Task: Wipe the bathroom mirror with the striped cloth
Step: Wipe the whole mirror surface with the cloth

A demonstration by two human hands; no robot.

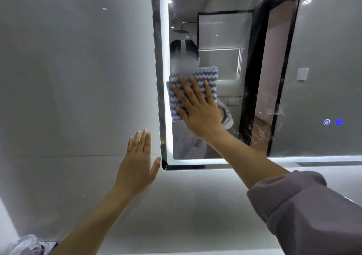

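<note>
The bathroom mirror (317,74) hangs on the wall, ringed by a lit white strip and a dark frame. A blue-and-white striped cloth (174,102) is pressed flat on the glass near the mirror's left edge. My right hand (197,108) lies spread over the cloth, palm pushing it against the glass, fingers pointing up and left. My left hand (138,160) rests flat and open on the grey wall tile just left of the mirror's lower left corner, holding nothing. Streaky smears show on the glass at the right, near the reflected door frame.
Two glowing blue touch buttons (333,122) sit on the mirror's lower right. The mirror's lit lower edge (254,159) runs above grey wall tile. A clear container (25,244) stands at the bottom left corner. The glass reflects a shower head and a black-framed door.
</note>
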